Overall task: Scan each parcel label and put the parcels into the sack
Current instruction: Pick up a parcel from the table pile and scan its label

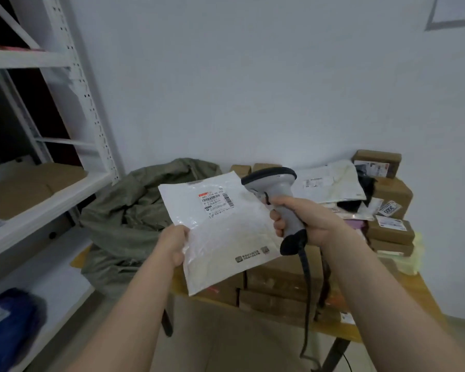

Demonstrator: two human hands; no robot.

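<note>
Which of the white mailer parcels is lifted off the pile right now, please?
The white mailer gripped by the left hand, label facing up beside the scanner in the right hand; the other white mailer lies flat on the brown boxes behind.

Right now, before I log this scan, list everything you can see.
mailer: one, white, held up in left hand, label facing camera
label: one, white with red strip, upper part of mailer
scanner: one, grey, in right hand, head by mailer's top right edge
cable: one, black, hanging from scanner
sack: one, green, slumped at table's left end
boxes: many, brown, stacked on table
loose parcels: several, mostly white, atop boxes at right
table: one, wooden, under boxes
shelving: one, white, left
bag: one, blue, low shelf at left
left hand: grips mailer's left edge
right hand: grips scanner handle
</note>
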